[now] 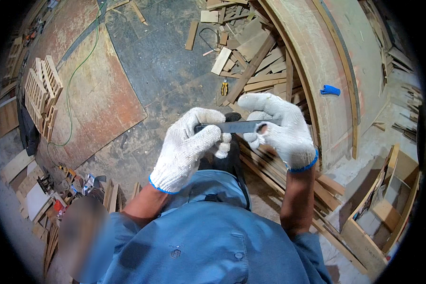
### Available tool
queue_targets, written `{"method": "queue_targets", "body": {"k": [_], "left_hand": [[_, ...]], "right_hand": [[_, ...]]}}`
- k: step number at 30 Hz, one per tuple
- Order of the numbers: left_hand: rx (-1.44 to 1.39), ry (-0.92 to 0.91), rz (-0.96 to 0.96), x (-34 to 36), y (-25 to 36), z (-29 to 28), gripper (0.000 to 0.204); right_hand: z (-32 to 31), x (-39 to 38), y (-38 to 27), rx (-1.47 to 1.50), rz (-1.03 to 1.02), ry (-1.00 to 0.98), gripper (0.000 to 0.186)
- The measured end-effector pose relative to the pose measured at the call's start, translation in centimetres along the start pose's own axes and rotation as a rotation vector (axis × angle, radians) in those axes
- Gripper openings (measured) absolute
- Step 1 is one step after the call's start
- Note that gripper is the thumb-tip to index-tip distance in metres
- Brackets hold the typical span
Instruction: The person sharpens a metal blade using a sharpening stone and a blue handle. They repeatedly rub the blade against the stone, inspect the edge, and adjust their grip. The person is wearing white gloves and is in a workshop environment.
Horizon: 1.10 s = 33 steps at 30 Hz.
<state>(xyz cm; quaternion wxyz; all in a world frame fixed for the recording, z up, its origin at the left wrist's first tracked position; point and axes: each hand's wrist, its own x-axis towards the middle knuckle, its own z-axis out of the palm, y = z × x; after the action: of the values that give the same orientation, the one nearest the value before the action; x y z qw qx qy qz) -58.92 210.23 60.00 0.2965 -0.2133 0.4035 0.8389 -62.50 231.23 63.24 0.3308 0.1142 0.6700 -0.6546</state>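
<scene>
At four o'clock, an open wooden box (364,241), partly shadowed, with a short board (387,214) set crosswise inside. At the centre of the dial, a metal strip (239,127): grey, flat, narrow, straight-edged, darker at the nine o'clock end, with faint marks along the near side. Held nearly level. Pinched at that darker end between thumb and curled fingers of the left hand (191,142); at the three o'clock end, grasped more loosely by the right hand (288,125), forefinger arched clear, white glove (298,144) holed near the thumb. Toward twelve, pliers (225,87) on the floor (156,61), beside heaped scrap wood (260,59).
</scene>
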Motion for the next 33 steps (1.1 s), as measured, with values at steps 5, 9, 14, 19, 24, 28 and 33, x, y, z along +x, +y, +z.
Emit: {"method": "queue_targets", "body": {"k": [5, 9, 14, 19, 24, 28, 33], "left_hand": [[0.072, -0.051, 0.057, 0.4, -0.1, -0.2, 0.033], [0.141, -0.070, 0.058, 0.5, -0.2, 0.3, 0.037], [0.155, -0.143, 0.039, 0.5, -0.5, -0.1, 0.053], [0.182, -0.097, 0.016, -0.1, -0.2, 0.7, 0.066], [0.146, -0.171, -0.005, 0.2, -0.6, 0.3, 0.068], [0.148, -0.199, -0.092, 1.3, -0.6, 0.2, 0.064], [0.118, -0.157, -0.059, 3.0, -1.8, 0.7, 0.059]], "right_hand": [[0.4, -0.5, 1.7, 0.087, -0.042, 0.073, 0.054], [1.4, -0.2, 4.6, 0.190, -0.132, 0.111, 0.019], [1.9, -0.4, 3.9, 0.174, -0.037, 0.272, 0.014], [1.1, -0.7, 3.4, 0.077, 0.010, 0.223, 0.014], [0.7, -0.7, 3.9, 0.131, -0.015, 0.257, 0.013], [-1.4, -0.9, 4.4, 0.125, -0.069, 0.401, 0.015], [-4.5, -2.0, 5.6, 0.188, -0.048, 0.472, 0.017]]}}
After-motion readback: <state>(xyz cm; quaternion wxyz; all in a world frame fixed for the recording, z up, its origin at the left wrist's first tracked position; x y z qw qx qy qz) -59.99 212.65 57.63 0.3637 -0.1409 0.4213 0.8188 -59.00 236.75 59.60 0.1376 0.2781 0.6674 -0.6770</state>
